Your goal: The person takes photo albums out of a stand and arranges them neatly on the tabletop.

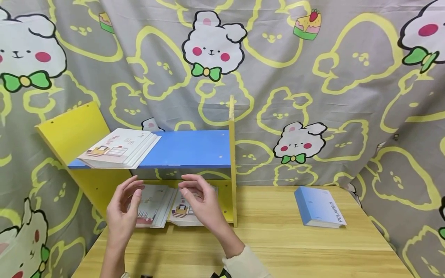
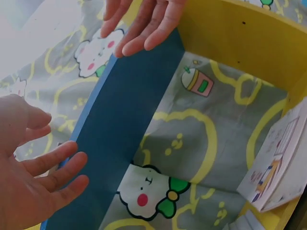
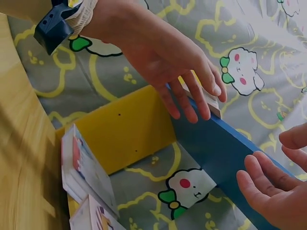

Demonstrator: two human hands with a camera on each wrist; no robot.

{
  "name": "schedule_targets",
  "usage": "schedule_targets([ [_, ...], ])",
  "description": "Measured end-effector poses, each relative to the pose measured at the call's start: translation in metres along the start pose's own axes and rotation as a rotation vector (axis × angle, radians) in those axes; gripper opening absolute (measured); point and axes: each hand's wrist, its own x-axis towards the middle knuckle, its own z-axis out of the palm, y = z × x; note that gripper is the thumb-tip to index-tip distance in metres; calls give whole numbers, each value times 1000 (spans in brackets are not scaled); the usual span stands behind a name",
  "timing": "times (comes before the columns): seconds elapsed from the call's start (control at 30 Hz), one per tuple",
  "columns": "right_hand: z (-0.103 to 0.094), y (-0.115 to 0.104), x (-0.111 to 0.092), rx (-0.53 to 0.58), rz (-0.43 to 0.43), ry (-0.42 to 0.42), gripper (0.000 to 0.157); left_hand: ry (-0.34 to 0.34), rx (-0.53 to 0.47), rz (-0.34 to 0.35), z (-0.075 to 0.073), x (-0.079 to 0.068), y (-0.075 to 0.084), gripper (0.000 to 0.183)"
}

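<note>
Both hands are raised in front of the small yellow-and-blue shelf, palms toward each other, with nothing held. My left hand (image 1: 123, 212) has loosely bent fingers before the lower left book (image 1: 153, 204). Opposite it, my right hand (image 1: 201, 199) hangs before the lower right book (image 1: 180, 210) and partly hides it. A third book (image 1: 119, 146), white with a printed picture, lies on the blue board (image 1: 191, 148) at its left end. In the left wrist view, the left hand (image 2: 38, 177) and right hand (image 2: 148, 24) stand apart, with relaxed fingers.
A blue-and-white book (image 1: 320, 206) marked POLAROID lies on the right of the wooden table (image 1: 278, 239). Yellow side panels (image 1: 233, 162) bound the shelf left and right. A patterned grey curtain (image 1: 271, 96) hangs behind and at the sides.
</note>
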Motion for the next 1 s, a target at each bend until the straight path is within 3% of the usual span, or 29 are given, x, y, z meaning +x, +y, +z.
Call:
schedule_targets([
  [0.3,13,4,9,1,-17,-36,34,14,17,-40,-10,7,-1,43],
  [0.63,26,7,18,6,-17,-46,35,71,-1,-3,-21,16,-5,40],
  [1.0,41,2,26,26,-49,-56,37,120,62,-31,-35,21,-11,40],
])
